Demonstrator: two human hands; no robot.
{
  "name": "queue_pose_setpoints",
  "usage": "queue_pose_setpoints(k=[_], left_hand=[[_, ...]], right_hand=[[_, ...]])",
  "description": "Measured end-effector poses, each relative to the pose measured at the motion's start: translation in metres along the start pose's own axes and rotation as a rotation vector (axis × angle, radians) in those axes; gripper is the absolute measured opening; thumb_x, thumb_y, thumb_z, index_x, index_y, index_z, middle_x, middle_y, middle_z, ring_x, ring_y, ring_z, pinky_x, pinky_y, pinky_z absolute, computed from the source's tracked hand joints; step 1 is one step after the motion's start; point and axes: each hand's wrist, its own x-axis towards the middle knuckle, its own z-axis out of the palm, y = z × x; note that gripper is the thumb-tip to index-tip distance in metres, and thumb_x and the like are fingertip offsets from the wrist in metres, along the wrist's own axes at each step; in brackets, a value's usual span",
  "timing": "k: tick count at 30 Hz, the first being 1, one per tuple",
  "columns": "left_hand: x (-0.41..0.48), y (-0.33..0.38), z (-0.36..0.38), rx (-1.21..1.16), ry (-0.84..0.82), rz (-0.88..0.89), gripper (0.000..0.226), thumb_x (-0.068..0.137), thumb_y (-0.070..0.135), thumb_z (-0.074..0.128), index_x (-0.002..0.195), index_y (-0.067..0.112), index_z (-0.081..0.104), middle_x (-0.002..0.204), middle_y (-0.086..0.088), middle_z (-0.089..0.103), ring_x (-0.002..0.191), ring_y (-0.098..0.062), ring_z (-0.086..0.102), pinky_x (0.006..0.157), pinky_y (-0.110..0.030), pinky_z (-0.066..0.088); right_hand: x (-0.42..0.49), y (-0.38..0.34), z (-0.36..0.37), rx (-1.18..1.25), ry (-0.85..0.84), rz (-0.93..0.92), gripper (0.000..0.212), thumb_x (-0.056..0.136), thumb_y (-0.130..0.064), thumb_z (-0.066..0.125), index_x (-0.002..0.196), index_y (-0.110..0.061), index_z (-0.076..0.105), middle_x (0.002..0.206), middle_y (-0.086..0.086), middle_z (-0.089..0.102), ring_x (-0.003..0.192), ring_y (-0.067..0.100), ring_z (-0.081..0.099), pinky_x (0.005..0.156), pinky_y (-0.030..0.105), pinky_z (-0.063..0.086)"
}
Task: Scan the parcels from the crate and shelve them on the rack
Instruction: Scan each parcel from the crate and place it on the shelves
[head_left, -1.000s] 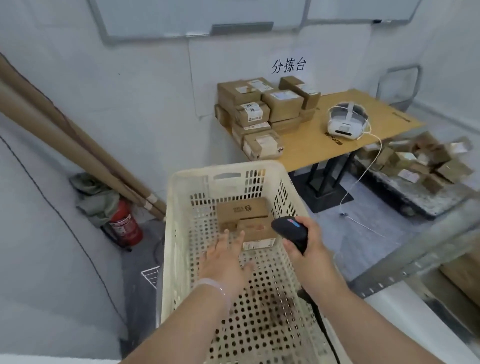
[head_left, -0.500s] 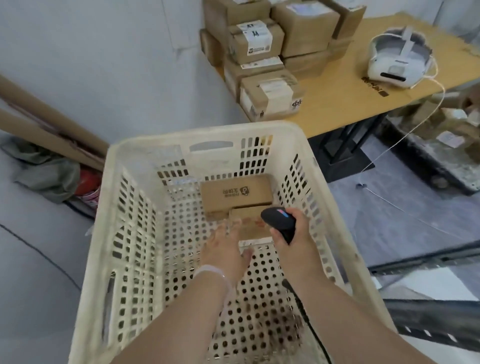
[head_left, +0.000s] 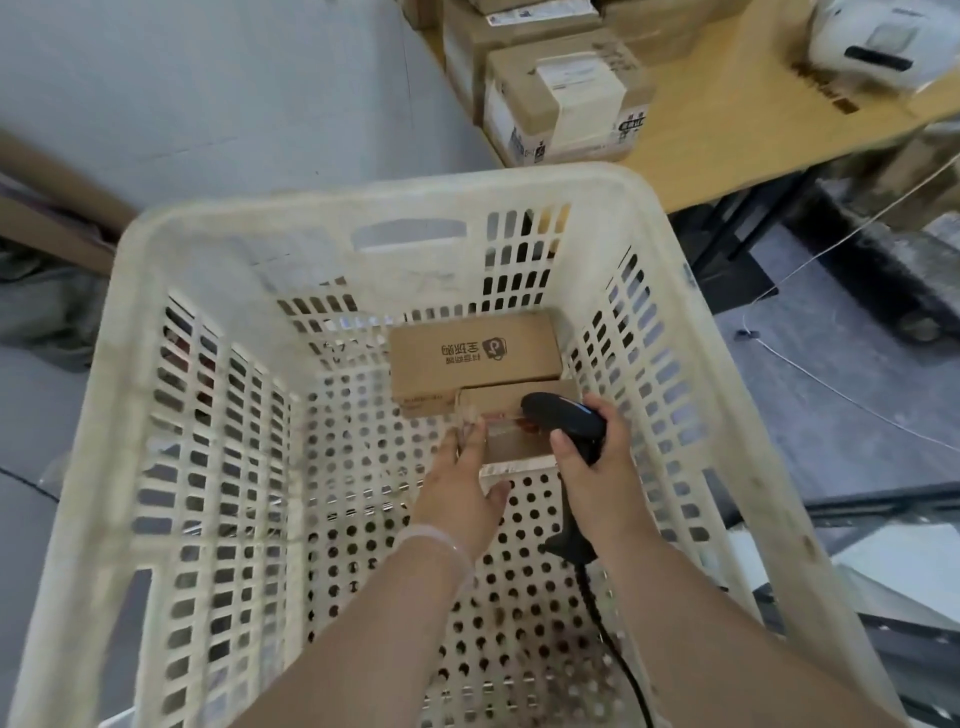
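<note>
Both hands reach down into the cream perforated crate (head_left: 654, 270) in the head view. Left hand (head_left: 460, 493) lies palm-down with its fingers (head_left: 470, 434) stretched forward and held close together, the tips touching the left end of the nearer parcel (head_left: 511, 439); the thumb sits apart below that parcel's near edge. Motion blur smears the fingertips, so it is hard to say whether they press the cardboard or only brush it. A pale band (head_left: 441, 543) circles the left wrist.

Right hand (head_left: 597, 467) is curled tight around the grip of a black barcode scanner (head_left: 566, 421), thumb up along its left side. The scanner's head hangs just over the right part of the nearer parcel, and its black cable (head_left: 618, 654) trails back beneath the right forearm.

Just past the fingertips of both hands lies a second parcel (head_left: 475, 356), a brown box with a printed logo on top, resting against the crate's far wall and touching the nearer one. Both parcels sit on the crate floor, toward its far right corner.

Beyond the crate, up and to the right of the hands, a wooden table (head_left: 727, 130) carries stacked cardboard boxes (head_left: 566, 104) with white labels, and a white headset (head_left: 878, 47) near its right end.
</note>
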Motion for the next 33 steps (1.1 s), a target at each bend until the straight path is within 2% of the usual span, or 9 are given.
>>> queue_pose_setpoints(k=[14,17,19,21,23,25,26,29,33], left_hand=[[-0.089,0.024,-0.081,0.01,0.157,0.101,0.082,0.095,0.037,0.063,0.156,0.046,0.009,0.163,-0.001,0.018,0.148,-0.028,0.019,0.123,-0.044,0.02],[-0.126,0.035,-0.107,-0.036,0.191,0.14,0.078,0.095,0.036,0.062,0.153,0.051,0.012,0.163,0.003,0.018,0.15,-0.025,0.016,0.121,-0.042,0.01],[-0.152,0.039,-0.124,-0.084,0.214,0.185,0.072,0.096,0.036,0.06,0.151,0.054,0.018,0.162,0.006,0.021,0.15,-0.023,0.017,0.119,-0.042,0.005],[-0.177,0.041,-0.14,-0.107,0.227,0.275,0.063,0.098,0.034,0.058,0.15,0.051,0.028,0.155,0.005,0.032,0.144,-0.021,0.028,0.123,-0.046,0.018],[-0.2,0.045,-0.153,-0.132,0.229,0.358,0.054,0.099,0.033,0.056,0.147,0.047,0.037,0.138,0.011,0.043,0.126,-0.011,0.044,0.115,-0.032,0.034],[-0.22,0.051,-0.166,-0.129,0.209,0.411,0.049,0.099,0.033,0.055,0.144,0.046,0.042,0.125,0.016,0.046,0.1,0.001,0.049,0.092,-0.009,0.038],[-0.229,0.054,-0.171,-0.121,0.198,0.427,0.048,0.099,0.033,0.055,0.144,0.045,0.043,0.123,0.015,0.047,0.093,0.002,0.05,0.083,-0.007,0.039],[-0.248,0.062,-0.186,-0.078,0.188,0.475,0.042,0.101,0.031,0.053,0.142,0.04,0.049,0.121,0.011,0.048,0.09,0.004,0.045,0.08,-0.006,0.031],[-0.27,0.08,-0.194,-0.05,0.168,0.496,0.036,0.102,0.031,0.052,0.136,0.041,0.053,0.115,0.008,0.05,0.087,-0.001,0.053,0.068,-0.009,0.036]], right_hand=[[-0.097,-0.077,-0.02,0.128,0.066,-0.079,0.042,0.096,-0.034,0.061,0.12,-0.058,0.036,0.106,-0.039,0.048,0.09,-0.03,0.047,0.071,0.007,0.037],[-0.137,-0.108,-0.035,0.127,0.097,-0.104,0.043,0.096,-0.037,0.059,0.108,-0.07,0.033,0.107,-0.038,0.048,0.09,-0.025,0.05,0.069,0.009,0.036],[-0.165,-0.125,-0.047,0.113,0.122,-0.147,0.04,0.096,-0.038,0.058,0.114,-0.065,0.034,0.111,-0.034,0.048,0.096,-0.015,0.053,0.07,0.011,0.038],[-0.191,-0.139,-0.059,0.129,0.155,-0.186,0.039,0.096,-0.037,0.059,0.12,-0.057,0.036,0.117,-0.025,0.052,0.104,-0.003,0.055,0.076,0.015,0.04],[-0.217,-0.15,-0.07,0.149,0.188,-0.198,0.039,0.096,-0.037,0.059,0.119,-0.058,0.037,0.118,-0.018,0.056,0.104,0.004,0.057,0.08,0.022,0.043],[-0.241,-0.16,-0.08,0.158,0.204,-0.201,0.038,0.096,-0.039,0.059,0.119,-0.061,0.038,0.113,-0.024,0.057,0.097,-0.001,0.059,0.077,0.025,0.044],[-0.252,-0.164,-0.085,0.163,0.205,-0.203,0.038,0.096,-0.039,0.058,0.118,-0.062,0.038,0.11,-0.027,0.056,0.092,-0.004,0.06,0.075,0.024,0.044],[-0.28,-0.17,-0.101,0.18,0.223,-0.225,0.038,0.097,-0.036,0.058,0.113,-0.065,0.039,0.115,-0.024,0.057,0.089,-0.008,0.06,0.071,0.02,0.046],[-0.309,-0.169,-0.117,0.212,0.236,-0.223,0.039,0.097,-0.034,0.059,0.119,-0.061,0.041,0.118,-0.013,0.062,0.097,0.009,0.066,0.086,0.035,0.054]])
